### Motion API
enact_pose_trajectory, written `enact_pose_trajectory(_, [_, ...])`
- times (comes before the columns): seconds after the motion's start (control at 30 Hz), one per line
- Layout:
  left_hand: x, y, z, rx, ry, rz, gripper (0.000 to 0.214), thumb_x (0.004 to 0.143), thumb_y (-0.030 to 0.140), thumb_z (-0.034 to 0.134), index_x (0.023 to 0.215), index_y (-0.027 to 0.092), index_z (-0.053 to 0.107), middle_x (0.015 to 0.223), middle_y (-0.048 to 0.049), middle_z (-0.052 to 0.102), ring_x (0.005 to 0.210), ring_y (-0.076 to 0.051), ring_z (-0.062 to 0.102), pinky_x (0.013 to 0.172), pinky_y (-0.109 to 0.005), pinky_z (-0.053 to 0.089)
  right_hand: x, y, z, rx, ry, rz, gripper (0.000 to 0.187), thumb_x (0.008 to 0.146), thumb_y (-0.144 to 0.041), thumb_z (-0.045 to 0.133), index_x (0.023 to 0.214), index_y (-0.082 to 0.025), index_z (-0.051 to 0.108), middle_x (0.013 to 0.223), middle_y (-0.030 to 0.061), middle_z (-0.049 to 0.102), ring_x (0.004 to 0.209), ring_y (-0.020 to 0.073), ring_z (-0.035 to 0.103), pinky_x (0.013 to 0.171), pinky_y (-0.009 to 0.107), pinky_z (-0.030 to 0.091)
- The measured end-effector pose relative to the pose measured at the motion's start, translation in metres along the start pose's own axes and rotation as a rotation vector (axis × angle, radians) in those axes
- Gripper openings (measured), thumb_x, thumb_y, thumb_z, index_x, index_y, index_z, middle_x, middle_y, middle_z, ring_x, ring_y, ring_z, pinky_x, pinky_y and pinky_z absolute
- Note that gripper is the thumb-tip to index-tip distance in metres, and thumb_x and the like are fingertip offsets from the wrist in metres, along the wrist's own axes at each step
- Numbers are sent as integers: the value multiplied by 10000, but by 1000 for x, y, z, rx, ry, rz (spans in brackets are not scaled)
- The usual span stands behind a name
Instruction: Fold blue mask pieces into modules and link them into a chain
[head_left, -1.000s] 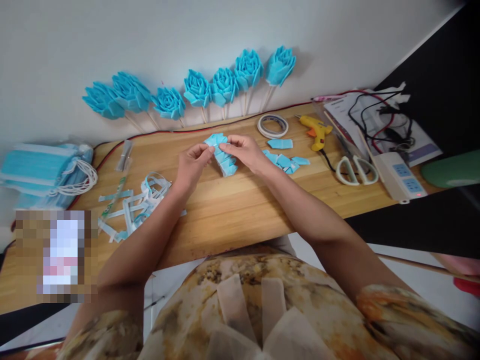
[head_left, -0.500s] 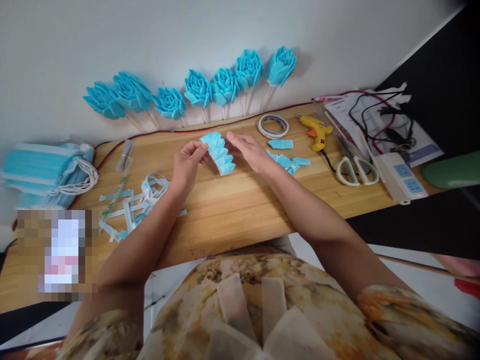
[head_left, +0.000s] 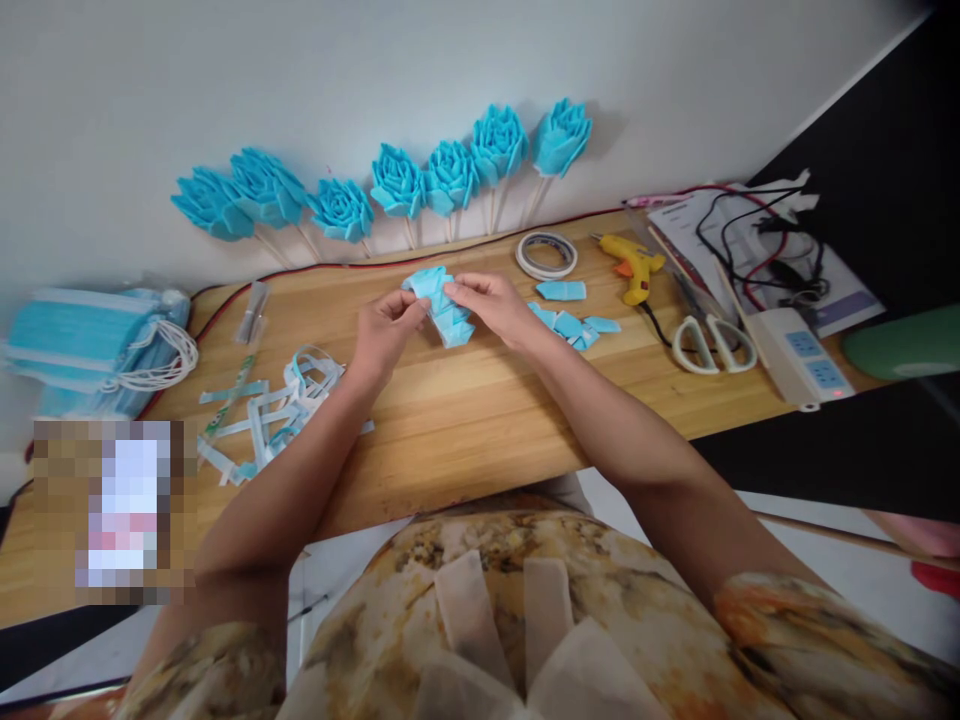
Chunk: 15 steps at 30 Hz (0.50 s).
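The left hand and right hand both pinch the strip between them over the table, and I judge it light, soft, easily creased, best held by its edges.

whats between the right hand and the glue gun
In the head view, a blue piece lies between the right hand and the glue gun, with the tape roll beyond it and a small pile nearer the person.

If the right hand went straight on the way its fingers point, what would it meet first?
First the folded blue strip, which the right hand appears to pinch; depth makes anything beyond it hard to judge.
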<state>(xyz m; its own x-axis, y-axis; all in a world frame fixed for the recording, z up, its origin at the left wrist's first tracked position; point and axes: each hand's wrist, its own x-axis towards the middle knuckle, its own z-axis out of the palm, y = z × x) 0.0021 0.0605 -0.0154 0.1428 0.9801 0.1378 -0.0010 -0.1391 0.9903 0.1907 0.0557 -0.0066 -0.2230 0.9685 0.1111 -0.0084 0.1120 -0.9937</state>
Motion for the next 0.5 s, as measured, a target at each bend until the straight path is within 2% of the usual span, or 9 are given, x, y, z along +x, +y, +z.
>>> enact_pose_trajectory(0.07, [0,0,0,-1,7,-2,280,866,247,813,635,188,666,586,30,610,548,-84,507,580,-226,396,0,0,0,-11,10,-12,542,837,-677,722,657,-212,509,656,-57,389,647,98,349,609,267,293])
enact_pose_trajectory(0.13, [0,-1,0,5,6,4,264,862,226,802,637,189,669,592,31,617,554,-84,509,585,-223,398,0,1,1,-3,-15,1,526,811,-675,755,691,-205,551,666,-55,429,648,97,368,608,263,300])
enact_pose_trajectory(0.27, [0,-1,1,13,-18,20,283,861,259,810,631,192,660,612,27,620,582,-89,520,599,-220,409,2,8,0,-15,-22,1,477,791,-644,779,778,-191,633,701,-44,508,667,106,412,616,257,338])
enact_pose_trajectory(0.4, [0,2,1,-5,-43,10,272,898,274,798,669,192,676,620,23,622,592,-95,538,619,-226,438,3,9,-1,-22,-2,-16,507,814,-677,738,735,-197,594,687,-44,468,680,110,389,628,259,336])
enact_pose_trajectory(0.5, [0,6,1,-21,-10,3,293,922,275,789,673,186,663,611,24,616,573,-91,543,606,-221,445,2,4,0,46,-21,-19,552,820,-738,705,762,-200,598,750,-22,518,733,124,449,671,259,381])
